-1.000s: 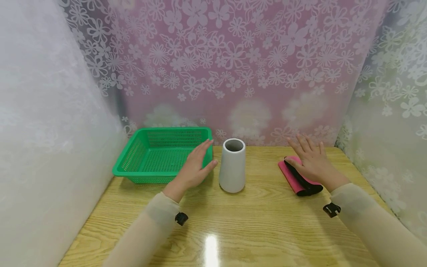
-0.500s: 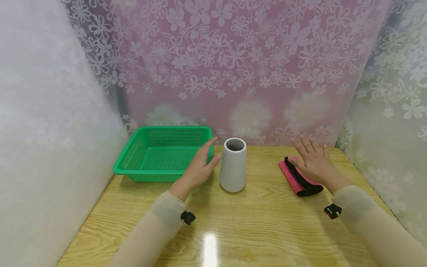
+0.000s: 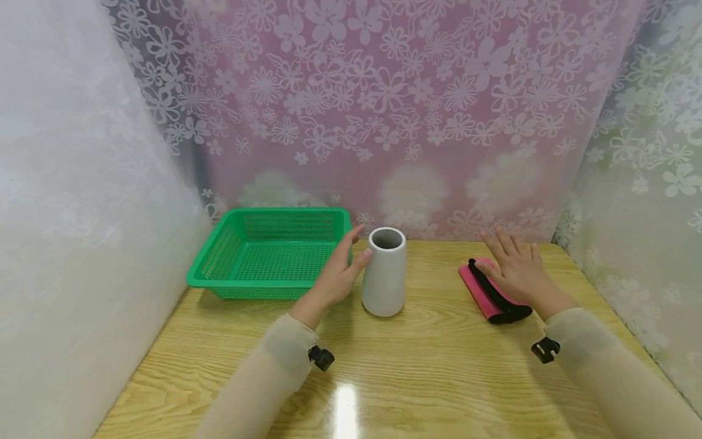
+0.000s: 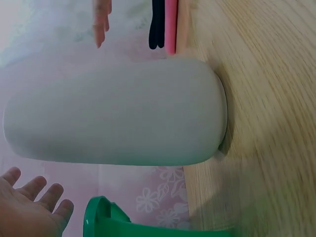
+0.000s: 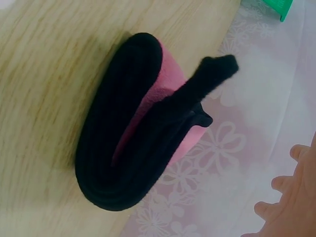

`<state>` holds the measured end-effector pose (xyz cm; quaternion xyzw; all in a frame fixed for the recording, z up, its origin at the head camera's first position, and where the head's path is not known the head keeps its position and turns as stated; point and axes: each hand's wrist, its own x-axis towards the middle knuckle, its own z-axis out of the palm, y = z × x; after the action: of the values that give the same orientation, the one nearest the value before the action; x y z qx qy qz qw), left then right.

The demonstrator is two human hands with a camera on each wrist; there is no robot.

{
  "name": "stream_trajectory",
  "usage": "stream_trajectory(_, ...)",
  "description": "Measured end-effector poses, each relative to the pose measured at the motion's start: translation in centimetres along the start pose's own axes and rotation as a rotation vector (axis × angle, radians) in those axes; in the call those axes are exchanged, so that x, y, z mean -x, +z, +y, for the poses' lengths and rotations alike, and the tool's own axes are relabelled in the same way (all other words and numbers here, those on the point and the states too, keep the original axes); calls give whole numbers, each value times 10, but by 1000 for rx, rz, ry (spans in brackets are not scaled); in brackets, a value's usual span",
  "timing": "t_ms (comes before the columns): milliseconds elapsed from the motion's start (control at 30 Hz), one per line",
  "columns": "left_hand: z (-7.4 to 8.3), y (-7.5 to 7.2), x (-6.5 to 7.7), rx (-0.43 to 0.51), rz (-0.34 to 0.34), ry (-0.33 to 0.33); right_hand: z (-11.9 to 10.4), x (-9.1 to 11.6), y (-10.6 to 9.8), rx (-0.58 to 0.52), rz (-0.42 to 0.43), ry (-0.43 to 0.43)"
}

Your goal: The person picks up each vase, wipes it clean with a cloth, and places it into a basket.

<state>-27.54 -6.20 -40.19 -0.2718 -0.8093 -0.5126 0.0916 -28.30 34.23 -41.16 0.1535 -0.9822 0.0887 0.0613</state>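
Note:
A white vase [image 3: 384, 281], upright with a round open mouth, stands at the middle of the table. Just to its left is my left hand [image 3: 334, 277], fingers extended and thumb spread. In the left wrist view, a gap shows between those fingers and the vase [image 4: 118, 113]. On the right lies a folded pink cloth with black edging [image 3: 478, 294]. My right hand [image 3: 518, 272] hovers over it with fingers spread, holding nothing. The right wrist view shows the rolled layers of the cloth [image 5: 123, 128] and a black strip sticking up, apart from the fingers.
A green perforated plastic basket [image 3: 241, 285] sits at the back left, partly behind my left hand. The wooden table [image 3: 433, 378] ends against a pink floral curtain [image 3: 384, 110]. A pale sheet [image 3: 82, 213] hangs on the left, a floral one [image 3: 641, 262] on the right.
My left hand has moved right, from in front of the basket's right side to close beside the vase. My right hand has shifted only slightly over the pink cloth.

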Motion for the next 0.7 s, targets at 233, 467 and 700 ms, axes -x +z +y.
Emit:
stream_trajectory(233, -2, 7, -3, 71, 33, 5, 2, -1, 6, -29, 9, -3)
stream_trajectory(467, -1, 11, -7, 109, 34, -31, 5, -1, 10, -38, 3, 9)
stream_trajectory(700, -1, 16, -12, 141, 34, -33, 7, 0, 16, -34, -1, 9)
